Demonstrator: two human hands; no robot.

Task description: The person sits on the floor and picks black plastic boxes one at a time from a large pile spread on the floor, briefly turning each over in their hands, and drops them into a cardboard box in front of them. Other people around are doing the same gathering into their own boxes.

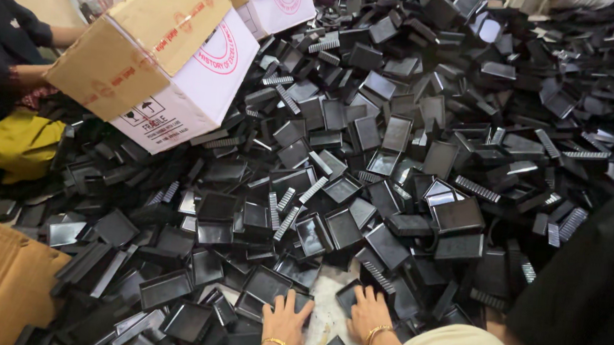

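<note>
black trays (267, 284) under both hands

Layout of our pile.
Trays (390, 162) fill the centre; a tilted carton (167, 56) rests behind-left; our hands (328, 322) lie in front.

My one view: head camera, worn, looking steeply down and forward over floor-level heap of black plastic trays (361, 195). Wide lens, heap fills nearly whole frame. Nearest edge at bottom: left hand (285, 323) and right hand (370, 313) just under lens, close. Far edge at top: cardboard box (153, 62) upper left, well away from me. Another person's sleeve (9, 42) at left border. No second view, so no overlap.
</note>
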